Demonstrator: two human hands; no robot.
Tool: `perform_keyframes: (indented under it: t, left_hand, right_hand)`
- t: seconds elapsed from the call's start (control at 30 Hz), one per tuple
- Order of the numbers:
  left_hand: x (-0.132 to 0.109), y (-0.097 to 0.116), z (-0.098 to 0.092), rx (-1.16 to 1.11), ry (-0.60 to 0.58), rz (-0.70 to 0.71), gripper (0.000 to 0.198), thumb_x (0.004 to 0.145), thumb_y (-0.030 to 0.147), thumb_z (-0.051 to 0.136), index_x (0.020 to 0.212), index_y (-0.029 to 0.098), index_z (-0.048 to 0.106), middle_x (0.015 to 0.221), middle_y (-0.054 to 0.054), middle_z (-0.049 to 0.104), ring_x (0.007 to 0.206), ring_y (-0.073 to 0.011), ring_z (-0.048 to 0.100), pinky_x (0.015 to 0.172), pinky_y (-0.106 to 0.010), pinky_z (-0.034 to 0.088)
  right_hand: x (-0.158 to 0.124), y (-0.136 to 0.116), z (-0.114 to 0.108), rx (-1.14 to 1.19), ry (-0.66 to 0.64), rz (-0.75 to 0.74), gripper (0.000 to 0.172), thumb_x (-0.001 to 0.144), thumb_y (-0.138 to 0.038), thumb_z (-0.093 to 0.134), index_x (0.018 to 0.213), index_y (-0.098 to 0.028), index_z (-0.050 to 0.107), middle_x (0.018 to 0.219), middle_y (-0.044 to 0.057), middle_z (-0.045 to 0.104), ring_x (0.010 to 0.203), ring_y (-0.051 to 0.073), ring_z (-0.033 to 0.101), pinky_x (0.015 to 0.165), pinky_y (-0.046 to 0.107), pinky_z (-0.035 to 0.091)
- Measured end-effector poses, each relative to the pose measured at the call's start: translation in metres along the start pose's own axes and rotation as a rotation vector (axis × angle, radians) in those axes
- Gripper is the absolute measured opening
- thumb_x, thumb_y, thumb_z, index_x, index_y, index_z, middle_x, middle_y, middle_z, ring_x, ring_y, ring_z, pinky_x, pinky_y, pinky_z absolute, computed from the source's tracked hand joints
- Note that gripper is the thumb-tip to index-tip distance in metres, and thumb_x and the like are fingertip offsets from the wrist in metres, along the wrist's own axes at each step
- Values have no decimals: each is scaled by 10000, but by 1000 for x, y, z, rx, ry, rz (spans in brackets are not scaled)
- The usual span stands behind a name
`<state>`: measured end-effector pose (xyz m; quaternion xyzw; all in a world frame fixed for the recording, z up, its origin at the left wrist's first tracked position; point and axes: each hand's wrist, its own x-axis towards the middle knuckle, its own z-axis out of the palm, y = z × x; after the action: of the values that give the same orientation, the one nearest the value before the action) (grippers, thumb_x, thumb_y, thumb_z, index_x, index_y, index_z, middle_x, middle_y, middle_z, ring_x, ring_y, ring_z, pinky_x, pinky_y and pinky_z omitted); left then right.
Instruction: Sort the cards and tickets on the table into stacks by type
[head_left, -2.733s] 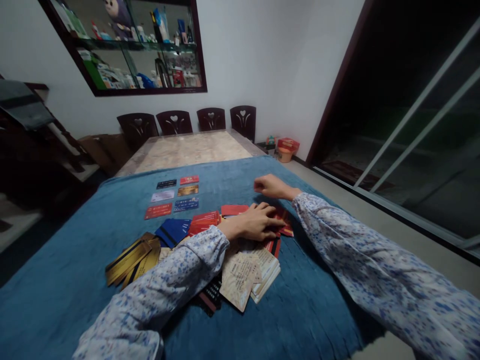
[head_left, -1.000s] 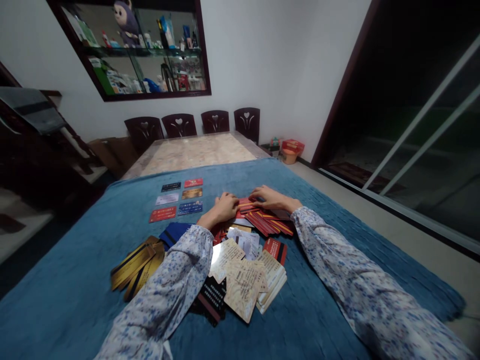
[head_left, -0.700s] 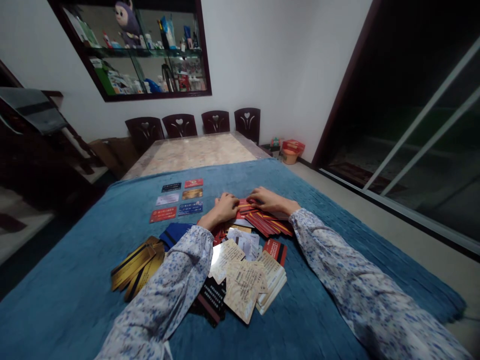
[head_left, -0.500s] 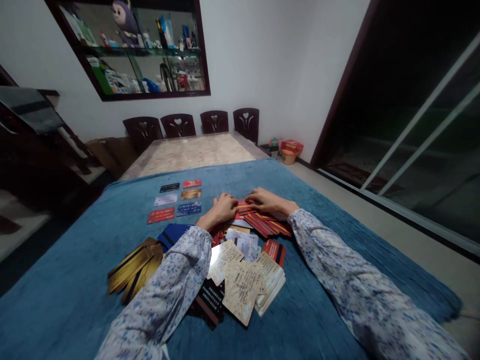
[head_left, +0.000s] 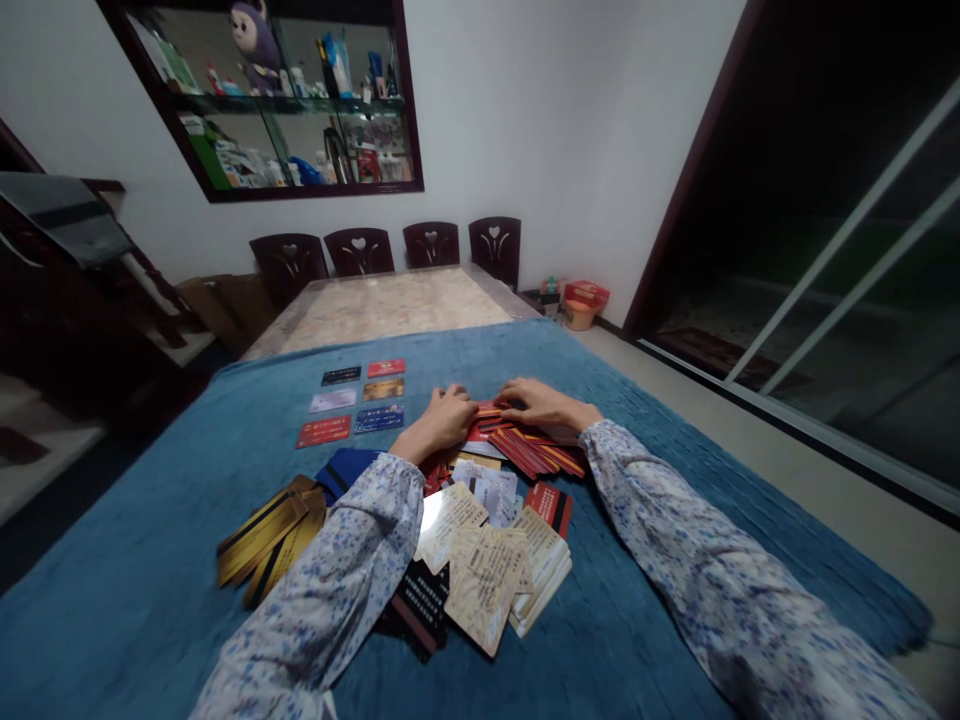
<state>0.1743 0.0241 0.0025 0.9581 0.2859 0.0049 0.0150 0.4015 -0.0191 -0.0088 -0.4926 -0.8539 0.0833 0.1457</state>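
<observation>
Both hands meet over a fanned bunch of red cards point(head_left: 536, 449) on a blue cloth point(head_left: 150, 620). My left hand point(head_left: 444, 417) is curled, fingers pinching red cards at its right side. My right hand point(head_left: 534, 401) lies opposite, fingers bent onto the same cards. Nearer me spreads a heap of beige cards point(head_left: 487, 560), with white cards point(head_left: 487, 485) above them. Gold cards point(head_left: 266, 530) fan out at the left, dark blue cards point(head_left: 341, 468) beside them.
Several single cards lie in a two-column grid point(head_left: 352, 402) beyond my left hand. Behind the cloth is a bare marble tabletop point(head_left: 382, 305) with dark chairs point(head_left: 360, 250). A glass wall cabinet point(head_left: 277, 95) hangs above. Sliding glass doors point(head_left: 847, 270) stand at the right.
Since 2.7 s ago both hands moved forward and came together on the red cards, which are now fanned. Over the last second they have barely shifted.
</observation>
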Motion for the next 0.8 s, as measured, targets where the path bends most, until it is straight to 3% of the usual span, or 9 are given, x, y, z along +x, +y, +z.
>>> perform_keyframes:
  t: [0.23, 0.5, 0.8]
  left_hand:
    - [1, -11, 1, -98, 106, -43, 305, 942, 111, 463, 1041, 205, 735, 1181, -125, 721, 1357, -310, 473, 1085, -517, 375]
    - [7, -21, 12, -220, 295, -152, 361, 922, 91, 451, 1038, 194, 777, 1127, -109, 714, 1094, -232, 644, 996, -350, 502]
    - [9, -24, 15, -230, 348, -220, 374, 923, 121, 488, 1136, 202, 784, 1119, -101, 738, 1075, -226, 678, 1001, -316, 520]
  right_hand:
    - [3, 3, 7, 64, 114, 75, 343, 834, -114, 577, 1091, -180, 794, 1054, 98, 782, 951, 226, 683, 869, 311, 491]
    - [5, 1, 16, 127, 236, 178, 270, 847, -116, 528, 957, -124, 775, 878, 91, 769, 779, 184, 646, 715, 249, 413]
    - [6, 2, 22, 182, 318, 155, 318, 822, -101, 533, 1062, -167, 731, 931, 67, 776, 812, 178, 663, 765, 249, 449]
